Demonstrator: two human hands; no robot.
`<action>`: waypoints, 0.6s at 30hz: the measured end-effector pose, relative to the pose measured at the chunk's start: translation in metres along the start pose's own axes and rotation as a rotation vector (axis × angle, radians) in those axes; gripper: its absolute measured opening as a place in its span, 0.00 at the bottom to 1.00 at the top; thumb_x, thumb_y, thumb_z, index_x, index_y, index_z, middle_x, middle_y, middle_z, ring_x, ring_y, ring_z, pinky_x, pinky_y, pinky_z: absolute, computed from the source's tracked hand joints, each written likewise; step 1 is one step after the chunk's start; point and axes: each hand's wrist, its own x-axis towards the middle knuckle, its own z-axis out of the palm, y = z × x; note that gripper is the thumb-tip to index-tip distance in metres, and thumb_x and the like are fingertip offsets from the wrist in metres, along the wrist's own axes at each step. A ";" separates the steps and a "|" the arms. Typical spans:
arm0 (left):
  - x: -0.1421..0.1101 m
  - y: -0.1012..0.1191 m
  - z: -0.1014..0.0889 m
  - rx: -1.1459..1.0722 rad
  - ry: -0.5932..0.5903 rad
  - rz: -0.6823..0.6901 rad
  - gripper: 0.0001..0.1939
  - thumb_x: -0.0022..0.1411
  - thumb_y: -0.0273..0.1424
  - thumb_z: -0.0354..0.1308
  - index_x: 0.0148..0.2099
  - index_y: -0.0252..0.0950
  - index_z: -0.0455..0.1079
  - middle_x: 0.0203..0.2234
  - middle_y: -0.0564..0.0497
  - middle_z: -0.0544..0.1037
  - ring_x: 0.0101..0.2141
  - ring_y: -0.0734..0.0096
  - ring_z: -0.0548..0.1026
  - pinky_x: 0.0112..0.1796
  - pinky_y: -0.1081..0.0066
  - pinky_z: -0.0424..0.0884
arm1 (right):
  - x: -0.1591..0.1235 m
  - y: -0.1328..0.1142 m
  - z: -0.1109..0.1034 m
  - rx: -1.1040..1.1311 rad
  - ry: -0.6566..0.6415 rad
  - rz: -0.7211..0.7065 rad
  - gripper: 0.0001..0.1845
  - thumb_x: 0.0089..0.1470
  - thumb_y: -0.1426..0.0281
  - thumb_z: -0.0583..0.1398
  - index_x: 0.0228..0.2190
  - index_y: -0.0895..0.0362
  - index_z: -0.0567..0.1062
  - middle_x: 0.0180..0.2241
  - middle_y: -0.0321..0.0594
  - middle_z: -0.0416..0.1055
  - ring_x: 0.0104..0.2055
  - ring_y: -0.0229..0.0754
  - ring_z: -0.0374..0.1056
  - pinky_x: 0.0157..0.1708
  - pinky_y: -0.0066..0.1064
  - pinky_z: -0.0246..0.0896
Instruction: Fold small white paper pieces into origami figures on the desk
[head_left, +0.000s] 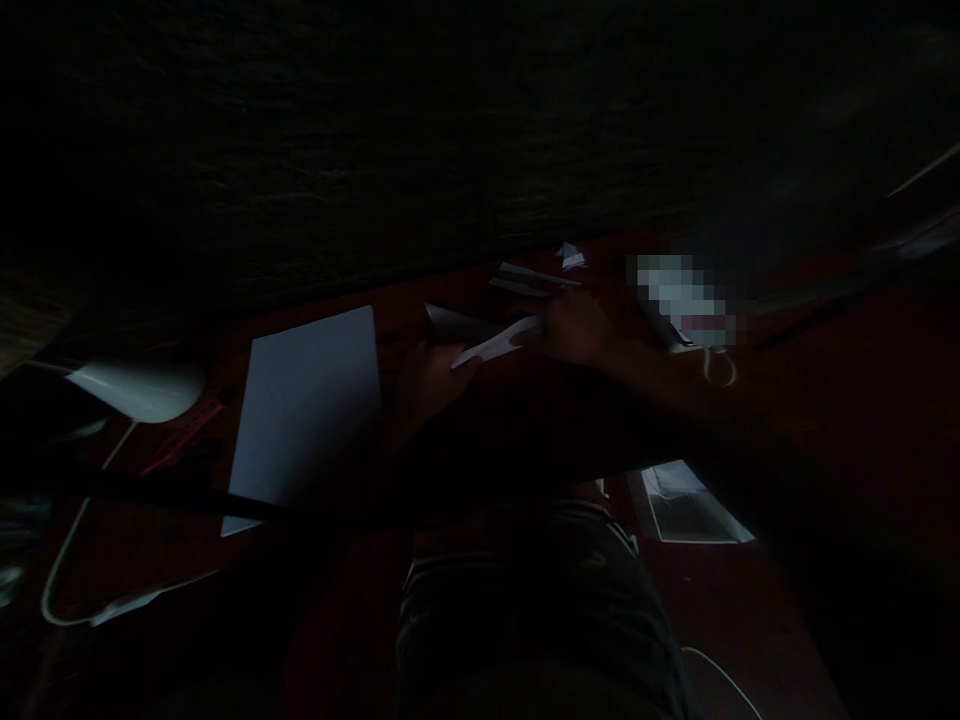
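Dim light leaves much of the scene dark. Between my two hands is a piece of white paper (496,345) that looks folded into a narrow strip. My left hand (435,378) is closed on its left end, with the thumb along the lower edge. At the other end, my right hand (574,328) pinches the same paper. Behind the left hand, a pointed flap of paper (454,322) stands up; I cannot tell whether it belongs to the held piece. A flat paper piece (517,280) lies just beyond the right hand.
A white sheet stack (307,400) lies to the left, near a white lamp-like object (142,388) with a cord and a red, slim item (184,435). Crumpled paper (571,256) lies at the back. On the right is a blurred-out pale object (679,295); lower down, a clear-looking packet (694,505).
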 end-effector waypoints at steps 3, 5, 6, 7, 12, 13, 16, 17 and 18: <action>0.000 0.002 0.001 0.015 0.001 -0.010 0.20 0.72 0.44 0.53 0.44 0.38 0.82 0.36 0.45 0.85 0.37 0.58 0.81 0.40 0.62 0.74 | 0.000 0.001 0.000 0.002 0.000 0.000 0.24 0.60 0.56 0.67 0.55 0.48 0.82 0.47 0.44 0.84 0.49 0.57 0.79 0.48 0.45 0.71; 0.000 0.002 0.001 0.019 0.007 -0.009 0.20 0.72 0.45 0.53 0.45 0.38 0.82 0.37 0.44 0.85 0.38 0.56 0.81 0.41 0.61 0.75 | -0.001 0.001 0.001 -0.011 -0.006 0.001 0.25 0.58 0.53 0.68 0.54 0.49 0.82 0.45 0.46 0.85 0.47 0.59 0.79 0.46 0.46 0.71; 0.000 0.002 0.001 0.015 0.008 0.000 0.20 0.72 0.45 0.54 0.44 0.38 0.82 0.37 0.44 0.85 0.38 0.55 0.81 0.41 0.60 0.75 | 0.000 0.000 0.002 -0.016 -0.003 0.003 0.26 0.58 0.52 0.68 0.54 0.49 0.83 0.44 0.47 0.85 0.47 0.59 0.79 0.46 0.46 0.72; -0.001 0.002 0.001 0.007 0.012 0.011 0.19 0.71 0.45 0.56 0.44 0.38 0.82 0.37 0.44 0.85 0.38 0.55 0.81 0.42 0.60 0.75 | 0.000 0.000 0.002 -0.019 0.001 0.010 0.26 0.58 0.52 0.68 0.54 0.49 0.83 0.44 0.47 0.85 0.47 0.59 0.79 0.46 0.46 0.72; 0.000 0.000 0.003 -0.016 0.024 -0.017 0.19 0.71 0.45 0.56 0.42 0.37 0.81 0.36 0.44 0.86 0.37 0.56 0.81 0.40 0.60 0.75 | 0.004 -0.003 0.003 -0.021 -0.031 0.096 0.24 0.57 0.53 0.69 0.52 0.49 0.84 0.45 0.46 0.84 0.49 0.61 0.78 0.47 0.47 0.72; 0.001 0.000 0.004 -0.022 0.026 -0.027 0.19 0.71 0.45 0.56 0.41 0.36 0.82 0.36 0.43 0.86 0.37 0.56 0.81 0.40 0.61 0.75 | 0.005 -0.003 0.003 -0.012 -0.040 0.104 0.24 0.56 0.53 0.69 0.51 0.49 0.85 0.45 0.45 0.84 0.49 0.60 0.78 0.47 0.47 0.73; 0.002 -0.001 0.005 -0.061 0.045 -0.037 0.19 0.70 0.46 0.57 0.41 0.37 0.82 0.35 0.45 0.85 0.36 0.58 0.81 0.37 0.63 0.75 | 0.006 -0.004 0.002 0.014 -0.051 0.101 0.22 0.56 0.54 0.70 0.49 0.49 0.86 0.44 0.45 0.84 0.48 0.59 0.78 0.47 0.46 0.73; 0.002 -0.001 0.005 -0.073 0.050 -0.040 0.19 0.70 0.46 0.57 0.41 0.37 0.82 0.34 0.45 0.85 0.35 0.58 0.81 0.37 0.64 0.74 | 0.006 -0.004 0.002 0.015 -0.051 0.099 0.22 0.56 0.54 0.69 0.49 0.50 0.86 0.44 0.45 0.84 0.48 0.59 0.79 0.47 0.46 0.73; 0.002 0.000 0.005 -0.081 0.052 -0.043 0.19 0.69 0.45 0.58 0.41 0.37 0.82 0.34 0.45 0.85 0.35 0.58 0.81 0.37 0.64 0.74 | 0.006 -0.004 0.002 0.011 -0.054 0.100 0.21 0.57 0.54 0.69 0.48 0.50 0.86 0.44 0.46 0.84 0.48 0.60 0.79 0.46 0.46 0.74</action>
